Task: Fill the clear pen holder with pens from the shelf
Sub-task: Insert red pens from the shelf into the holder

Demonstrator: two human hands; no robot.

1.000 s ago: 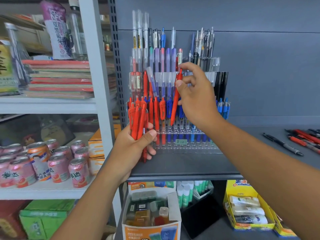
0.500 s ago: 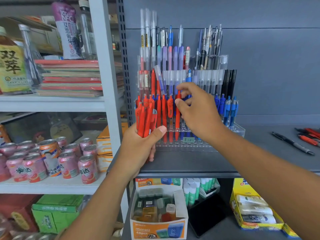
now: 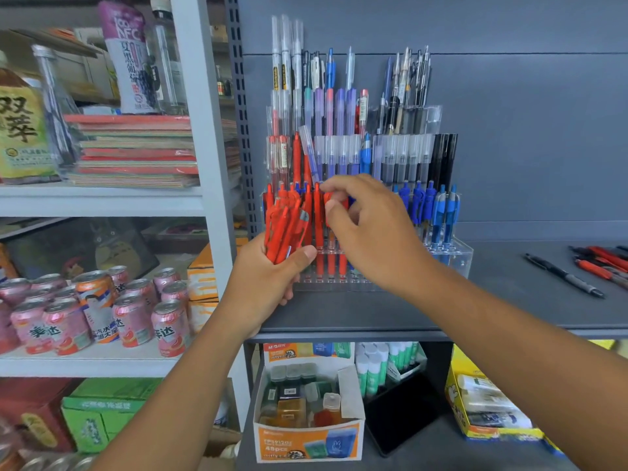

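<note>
- Red bundle (image 3: pixel 285 229): the left hand (image 3: pixel 265 283) stays clamped round it, fingers and thumb curled. It sits at the left front corner of the holder (image 3: pixel 457 258), and the grip is unchanged over the last second.
- Pen (image 3: pixel 331 260): one second ago the right hand held it raised in front of the upper tiers. It now stands upright in the holder's front row, between other red pens.
- Right hand (image 3: pixel 373 236): index finger and thumb pinch the top of the pen. It has not yet let go.
- Effect on task: one more front-row slot appears filled. The bundle is still thick, so many insertions likely remain. The probable next step is to let go and draw the next pen from the bundle.
- Post (image 3: pixel 204 147): stands just left of the left hand and limits any leftward swing of that elbow.
- Holder: stands at the left end of the shelf (image 3: pixel 509 311), against the back panel. The front row shows red at left and blue at right. The right hand hides the slots between, so free slots cannot be told.
- Open room: bare shelf lies in front of the holder and to its right. The shelf's front edge runs below both wrists.
- Loose pens (image 3: pixel 601 263): lie flat at the far right, well apart from the holder.
</note>
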